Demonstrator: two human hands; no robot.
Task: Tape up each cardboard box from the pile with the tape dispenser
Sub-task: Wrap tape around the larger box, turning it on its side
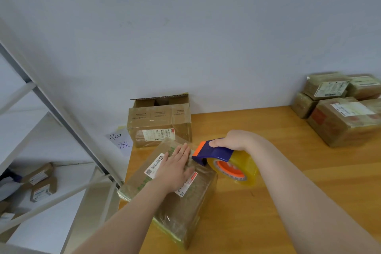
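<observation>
Left hand (175,166) pressing flat on cardboard box (185,216), right hand (233,140) gripping tape dispenser (218,153).
I'm holding the box down at the left edge of the surface (288,192), fingers straight over its labels; dispenser's blade end is touching the box top just beside my fingertips. Open box (160,121) is sitting behind, taped boxes (340,113) stacked far right.

Tape-wrapped cardboard box (185,210) skewed under my flat left hand (175,169), blue-and-orange tape dispenser (218,153) gripped in my right hand (233,140), nose at its far edge, taped boxes (340,121) piled far right
</observation>
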